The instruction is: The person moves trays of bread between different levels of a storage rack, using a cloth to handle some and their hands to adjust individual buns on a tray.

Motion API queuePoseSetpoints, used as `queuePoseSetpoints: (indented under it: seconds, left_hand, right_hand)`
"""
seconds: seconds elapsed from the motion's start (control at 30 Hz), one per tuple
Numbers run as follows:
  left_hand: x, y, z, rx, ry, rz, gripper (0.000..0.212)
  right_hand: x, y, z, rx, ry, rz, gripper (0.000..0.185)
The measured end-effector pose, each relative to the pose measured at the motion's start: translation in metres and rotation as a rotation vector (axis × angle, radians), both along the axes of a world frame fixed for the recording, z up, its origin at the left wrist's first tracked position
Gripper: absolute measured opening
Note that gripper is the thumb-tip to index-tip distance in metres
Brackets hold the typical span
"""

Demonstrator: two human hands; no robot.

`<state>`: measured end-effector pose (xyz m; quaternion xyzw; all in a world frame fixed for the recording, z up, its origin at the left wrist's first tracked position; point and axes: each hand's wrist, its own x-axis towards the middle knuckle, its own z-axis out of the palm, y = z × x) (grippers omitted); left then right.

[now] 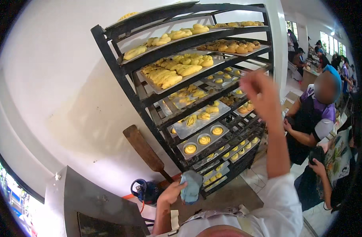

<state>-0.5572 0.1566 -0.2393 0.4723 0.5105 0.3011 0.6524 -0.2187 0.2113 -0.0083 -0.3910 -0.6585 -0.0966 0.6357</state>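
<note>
My left hand (170, 192) grips a folded blue-grey cloth (191, 187) low in front of me. Raised at the right, my right hand (259, 89) is blurred, its fingers bent before the side of a black metal rack (157, 120); whether it holds anything cannot be told. On the rack, trays carry twisted yellow dough (175, 71), browner rolls (240, 48) and, lower down, round swirled dough pieces in small tins (204, 139).
A wooden peel (143, 148) leans on the wall beside a blue gas cylinder (148, 191). A metal oven or cabinet (98, 195) stands lower left. At the right are a person in a blue hair cover (311, 118) and another person's hand (318, 167) holding a dark object.
</note>
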Motion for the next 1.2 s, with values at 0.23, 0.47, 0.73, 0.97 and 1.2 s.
queuePoseSetpoints:
  seconds: [0.23, 0.47, 0.73, 0.97, 1.2]
  left_hand:
    - [0.07, 0.024, 0.08, -0.028, -0.419, -0.087, 0.028]
    - [0.107, 0.034, 0.142, 0.046, -0.627, -0.08, 0.031]
    - [0.148, 0.035, 0.217, 0.35, -0.956, -0.057, 0.032]
    - [0.18, 0.087, 0.321, 0.599, -1.368, -0.364, 0.043]
    - [0.213, 0.129, 0.374, 0.722, -1.639, -0.827, 0.052]
  right_hand:
    - [-0.063, 0.034, 0.182, 0.842, -0.402, -0.28, 0.022]
    - [-0.091, 0.074, 0.198, 0.717, -0.499, -0.383, 0.012]
    - [-0.065, 0.009, 0.18, 0.588, -0.286, -0.407, 0.007]
    - [-0.008, -0.039, 0.183, 0.601, -0.181, -0.345, 0.005]
    - [0.042, -0.069, 0.174, 0.666, -0.167, -0.293, 0.008]
